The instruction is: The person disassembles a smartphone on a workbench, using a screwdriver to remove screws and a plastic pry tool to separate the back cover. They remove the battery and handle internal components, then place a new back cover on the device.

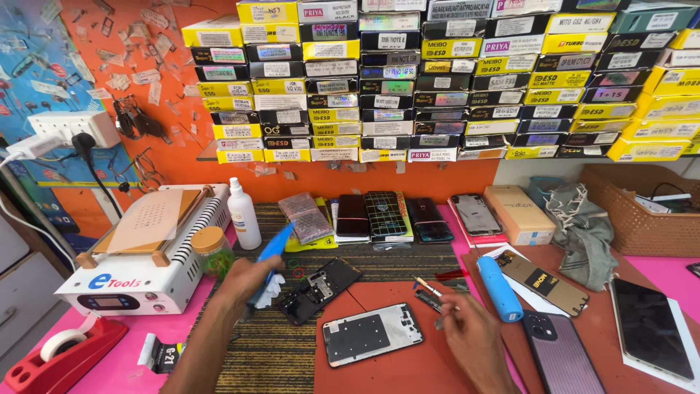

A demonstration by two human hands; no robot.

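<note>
My left hand point(251, 281) grips a blue brush-like tool point(275, 248) together with a white wipe, just left of an opened black phone body point(319, 290). My right hand point(470, 328) pinches a thin tool with a pale handle point(426, 286) over a small dark part point(429, 300) on the brown mat. A phone frame with a silver back point(372, 334) lies flat between my two forearms.
A white heating machine point(138, 255) stands at the left beside a white bottle point(244, 215) and a cork-lidded jar point(211, 248). Several phones point(384, 216) line the back. A blue cylinder point(500, 288), a brown basket point(642, 204) and a red tape dispenser point(62, 354) are nearby.
</note>
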